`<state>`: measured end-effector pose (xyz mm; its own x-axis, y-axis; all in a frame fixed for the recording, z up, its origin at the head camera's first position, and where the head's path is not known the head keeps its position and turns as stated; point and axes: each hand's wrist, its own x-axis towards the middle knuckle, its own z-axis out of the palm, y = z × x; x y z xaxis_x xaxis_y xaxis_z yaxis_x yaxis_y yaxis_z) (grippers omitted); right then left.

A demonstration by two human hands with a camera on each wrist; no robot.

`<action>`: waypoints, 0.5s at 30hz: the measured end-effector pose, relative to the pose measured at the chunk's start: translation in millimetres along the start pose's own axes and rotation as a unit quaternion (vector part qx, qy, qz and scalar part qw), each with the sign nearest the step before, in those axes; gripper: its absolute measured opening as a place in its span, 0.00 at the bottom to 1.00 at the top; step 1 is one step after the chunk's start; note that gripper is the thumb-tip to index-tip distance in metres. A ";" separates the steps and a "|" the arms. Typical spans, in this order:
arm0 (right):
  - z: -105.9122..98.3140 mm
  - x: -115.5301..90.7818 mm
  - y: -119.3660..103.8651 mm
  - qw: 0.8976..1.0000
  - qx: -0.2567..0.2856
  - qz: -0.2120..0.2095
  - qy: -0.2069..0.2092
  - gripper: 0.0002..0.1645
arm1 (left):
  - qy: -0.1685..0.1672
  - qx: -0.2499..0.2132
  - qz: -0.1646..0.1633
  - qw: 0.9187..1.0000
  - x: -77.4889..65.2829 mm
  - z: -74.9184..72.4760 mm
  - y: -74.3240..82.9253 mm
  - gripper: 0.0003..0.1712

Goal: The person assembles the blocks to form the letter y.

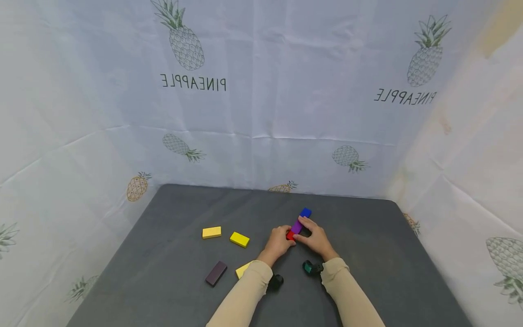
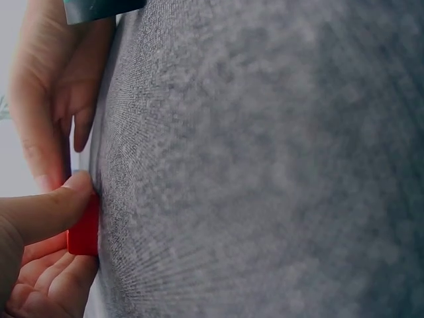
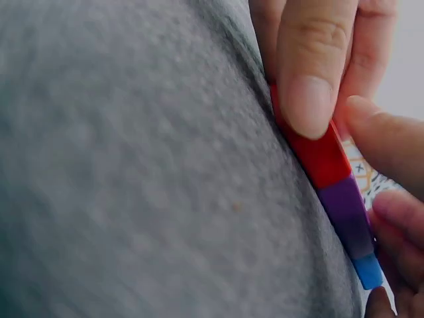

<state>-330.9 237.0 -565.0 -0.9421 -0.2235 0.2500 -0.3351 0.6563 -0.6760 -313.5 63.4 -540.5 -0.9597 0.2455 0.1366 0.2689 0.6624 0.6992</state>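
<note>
A red block (image 3: pixel 324 159), a purple block (image 3: pixel 348 212) and a blue block (image 3: pixel 369 271) lie end to end in a slanting row on the dark grey table. My left hand (image 1: pixel 279 245) pinches the red block at the near end, its thumb (image 2: pixel 66 199) over one face and the fingers under the other side. Along the right side of the row, my right hand (image 1: pixel 316 238) curls round the purple block, thumb by the red end and a fingertip near the blue one. In the head view, fingers hide parts of the red and purple blocks.
Left of the hands lie a pale yellow block (image 1: pixel 211 232), a bright yellow block (image 1: pixel 239 239) and a dark block (image 1: pixel 216 274). Another yellow block (image 1: pixel 243 270) is partly covered by the left sleeve (image 1: pixel 245 290). Pineapple-printed cloth (image 1: pixel 261 104) hangs behind the table (image 1: pixel 184 209).
</note>
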 end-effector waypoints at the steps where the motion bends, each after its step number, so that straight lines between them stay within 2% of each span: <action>1: 1.0 -0.5 -0.5 1.000 -0.002 0.002 -0.001 0.45 | 0.001 0.000 0.002 1.000 -0.2 -0.2 -0.5 0.27; 6: 4.5 -1.7 -3.0 1.000 -0.004 0.010 -0.005 0.46 | -0.007 0.005 0.003 1.000 -0.1 -1.4 -2.2 0.27; 12: 3.9 -0.2 -3.0 1.000 -0.017 0.005 -0.009 0.44 | -0.052 -0.006 0.006 0.999 0.9 -9.2 -2.7 0.33; 15: 3.1 0.6 -0.7 1.000 -0.023 0.001 -0.009 0.44 | -0.061 -0.018 0.006 0.998 -2.0 -14.4 -2.3 0.34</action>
<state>-331.3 234.1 -566.4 -0.9429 -0.2346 0.2365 -0.3329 0.6889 -0.6439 -313.4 51.2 -532.3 -0.9389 0.3388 0.0603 0.2752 0.6341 0.7226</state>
